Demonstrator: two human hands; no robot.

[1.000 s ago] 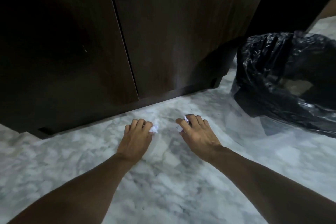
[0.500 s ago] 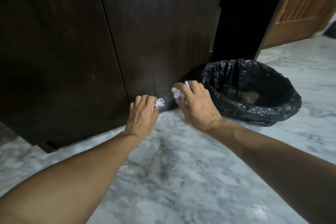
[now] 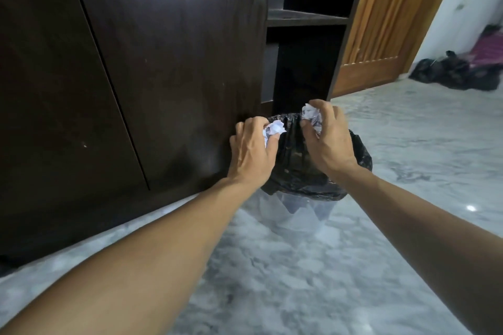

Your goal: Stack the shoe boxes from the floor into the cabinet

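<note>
1. The left hand (image 3: 251, 152) gripped a crumpled white paper ball (image 3: 273, 129) in curled fingers at the centre of the frame.
2. The right hand (image 3: 328, 139) pinched a second crumpled paper wad (image 3: 311, 114), printed with dark marks, just right of the first.
3. Both hands hung over a bin lined with a glossy, wrinkled black plastic bag (image 3: 362, 155); its clear lower wall (image 3: 294, 212) showed beneath.
4. The dark wood-grain cabinet (image 3: 163, 62) filled the upper left, doors closed, with an open shelf bay (image 3: 307, 17) at upper centre.
5. No shoe boxes showed in view.
6. The floor (image 3: 299, 280) was grey-veined marble; an orange wooden door (image 3: 381, 35) stood at upper right.
7. Half a second before, the hands were left of the bin; they had since moved over it.
</note>
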